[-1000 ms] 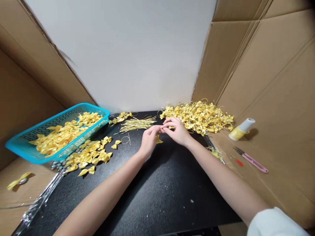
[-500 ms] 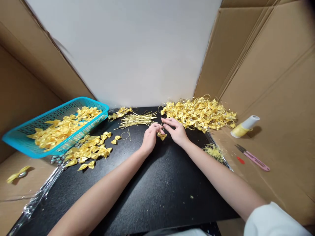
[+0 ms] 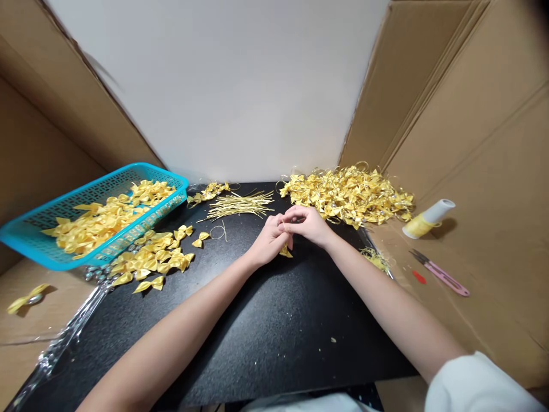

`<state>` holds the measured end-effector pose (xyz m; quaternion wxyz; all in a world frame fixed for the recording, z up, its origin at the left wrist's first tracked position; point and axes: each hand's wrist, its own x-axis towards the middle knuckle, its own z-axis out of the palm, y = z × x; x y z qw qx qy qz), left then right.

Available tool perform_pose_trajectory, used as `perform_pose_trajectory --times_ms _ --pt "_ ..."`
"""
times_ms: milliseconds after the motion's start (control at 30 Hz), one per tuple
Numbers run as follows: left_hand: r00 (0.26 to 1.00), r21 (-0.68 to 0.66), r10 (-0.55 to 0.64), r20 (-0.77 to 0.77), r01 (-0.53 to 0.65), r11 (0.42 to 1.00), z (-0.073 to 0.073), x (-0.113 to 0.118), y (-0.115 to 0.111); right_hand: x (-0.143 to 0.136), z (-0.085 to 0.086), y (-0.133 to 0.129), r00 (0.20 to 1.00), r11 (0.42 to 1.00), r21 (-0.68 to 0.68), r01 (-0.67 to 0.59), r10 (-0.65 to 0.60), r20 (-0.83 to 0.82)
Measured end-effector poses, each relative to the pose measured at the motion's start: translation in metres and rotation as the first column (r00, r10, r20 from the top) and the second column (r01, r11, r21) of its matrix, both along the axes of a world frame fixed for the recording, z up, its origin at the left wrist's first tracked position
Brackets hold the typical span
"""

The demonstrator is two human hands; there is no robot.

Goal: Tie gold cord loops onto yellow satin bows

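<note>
Black tabletop point(image 3: 257, 349) fills the near part of the view, with a few small pale crumbs on it, and a white sleeve point(image 3: 476, 380) enters at the lower right. Further in, the left hand point(image 3: 269, 240) and the right hand point(image 3: 313, 226) meet above the surface. Half a second ago, a thin gold strand was visible between the fingertips, with a small gap; now this gap has closed, and the hands touch. The yellow bow point(image 3: 286, 251) is under the left fingers, and only its lower part shows. I judge that the work is at a fine, fingertip stage, with the bow kept firm by the left hand. The right thumb and finger are drawn narrow, but I cannot tell what is between them.

To the left of the hands lie loose bows point(image 3: 150, 252), just beside a turquoise basket point(image 3: 43, 260) which holds more of them. To the right are pink-handled snips point(image 3: 448, 280) and a pale cone point(image 3: 429, 218) with yellow wrapping. Beyond the hands rest a bundle of gold lengths point(image 3: 240, 205) and a large heap of bows with gold loops point(image 3: 349, 197), before a white panel point(image 3: 240, 86).
</note>
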<state>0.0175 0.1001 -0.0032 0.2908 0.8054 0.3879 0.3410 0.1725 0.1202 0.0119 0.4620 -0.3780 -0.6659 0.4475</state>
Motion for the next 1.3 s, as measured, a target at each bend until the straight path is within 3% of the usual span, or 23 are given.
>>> perform_pose_trajectory --times_ms 133,333,667,800,1000,1300 --pt "0.999 0.035 0.002 -0.038 -0.001 0.999 0.001 -0.002 0.001 0.006 0.007 0.000 0.990 0.998 -0.050 -0.036 0.043 0.136" --pt "0.998 0.119 0.053 0.015 -0.055 0.991 -0.005 -0.004 0.003 0.010 0.010 0.000 0.990 0.980 -0.180 -0.087 0.105 0.090" --pt "0.994 0.035 0.047 0.100 -0.051 0.998 -0.006 -0.009 0.004 0.011 0.012 0.001 0.987 0.959 -0.259 -0.112 0.137 0.084" --pt "0.987 0.006 0.075 0.140 -0.076 0.997 -0.007 -0.008 0.003 0.022 0.019 0.003 0.948 0.942 -0.284 -0.180 0.243 0.205" --pt "0.978 -0.021 0.114 0.174 -0.113 0.993 -0.007 -0.009 0.003 0.034 0.022 0.006 0.806 0.934 -0.299 -0.198 0.328 0.492" --pt "0.975 0.015 0.084 0.207 -0.089 0.996 -0.004 -0.009 0.001 0.010 0.004 -0.002 0.795 0.964 -0.173 -0.201 0.264 0.546"
